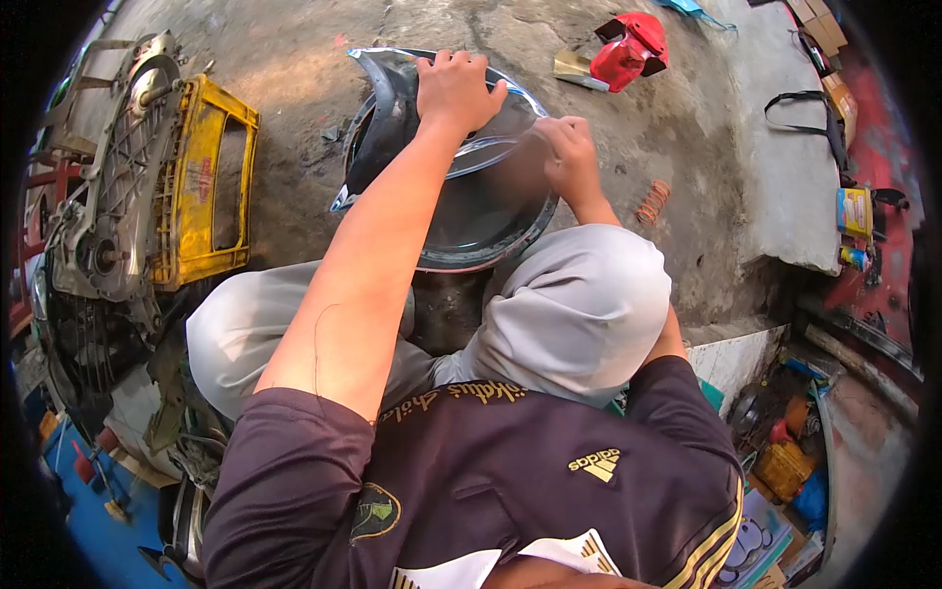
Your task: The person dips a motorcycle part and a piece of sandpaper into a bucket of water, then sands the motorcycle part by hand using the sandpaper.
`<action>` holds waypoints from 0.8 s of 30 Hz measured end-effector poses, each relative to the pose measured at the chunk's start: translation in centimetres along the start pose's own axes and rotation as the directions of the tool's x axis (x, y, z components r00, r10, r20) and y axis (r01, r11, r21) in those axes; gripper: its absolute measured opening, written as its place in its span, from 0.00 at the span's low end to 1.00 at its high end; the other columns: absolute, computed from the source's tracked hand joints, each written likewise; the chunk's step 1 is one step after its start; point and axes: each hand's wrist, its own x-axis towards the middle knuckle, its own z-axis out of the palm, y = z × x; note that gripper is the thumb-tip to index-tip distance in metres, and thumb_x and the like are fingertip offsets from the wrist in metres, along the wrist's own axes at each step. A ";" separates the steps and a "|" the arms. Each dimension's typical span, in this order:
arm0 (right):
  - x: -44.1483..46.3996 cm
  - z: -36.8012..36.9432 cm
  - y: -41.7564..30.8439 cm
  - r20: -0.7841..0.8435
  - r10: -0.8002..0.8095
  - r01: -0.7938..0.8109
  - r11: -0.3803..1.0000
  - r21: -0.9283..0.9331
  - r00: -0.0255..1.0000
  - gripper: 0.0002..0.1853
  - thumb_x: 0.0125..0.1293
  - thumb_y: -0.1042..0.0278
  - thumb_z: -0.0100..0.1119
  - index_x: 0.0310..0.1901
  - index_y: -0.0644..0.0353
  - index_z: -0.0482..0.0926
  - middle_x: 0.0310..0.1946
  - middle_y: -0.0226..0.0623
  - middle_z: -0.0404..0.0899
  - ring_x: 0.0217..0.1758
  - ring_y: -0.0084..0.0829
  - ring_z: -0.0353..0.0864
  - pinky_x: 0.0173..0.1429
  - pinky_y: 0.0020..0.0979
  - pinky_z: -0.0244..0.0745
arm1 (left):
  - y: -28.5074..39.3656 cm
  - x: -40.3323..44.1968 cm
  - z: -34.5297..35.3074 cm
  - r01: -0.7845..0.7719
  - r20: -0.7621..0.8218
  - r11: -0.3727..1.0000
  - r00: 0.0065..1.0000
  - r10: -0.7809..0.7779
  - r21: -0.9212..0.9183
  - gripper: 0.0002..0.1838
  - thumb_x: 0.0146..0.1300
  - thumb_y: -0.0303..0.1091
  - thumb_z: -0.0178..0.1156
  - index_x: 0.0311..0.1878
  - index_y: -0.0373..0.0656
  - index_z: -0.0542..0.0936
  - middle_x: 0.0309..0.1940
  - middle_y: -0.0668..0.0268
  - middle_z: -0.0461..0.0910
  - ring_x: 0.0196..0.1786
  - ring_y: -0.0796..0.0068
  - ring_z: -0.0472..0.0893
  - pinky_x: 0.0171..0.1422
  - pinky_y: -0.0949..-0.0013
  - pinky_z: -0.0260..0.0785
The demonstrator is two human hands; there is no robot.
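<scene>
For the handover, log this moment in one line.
left hand: on dark curved part | right hand: at shiny edge, grip unclear | part: over tub

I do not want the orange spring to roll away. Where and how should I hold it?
Probably pinch the orange spring across its middle coils, from above: it is long, round and lies on its side on the floor, uncovered.
</scene>
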 end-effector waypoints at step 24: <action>-0.2 -0.2 0.6 0.013 0.016 -0.016 1.000 0.027 1.000 0.23 0.58 0.85 0.70 0.57 0.58 0.88 0.59 0.39 0.91 0.60 0.50 0.85 0.67 0.46 0.83 | 0.1 0.1 -0.1 -0.006 0.002 1.000 1.000 0.006 0.004 0.29 0.74 0.64 0.62 0.61 0.51 0.91 0.61 0.63 0.89 0.72 0.58 0.81 0.76 0.41 0.66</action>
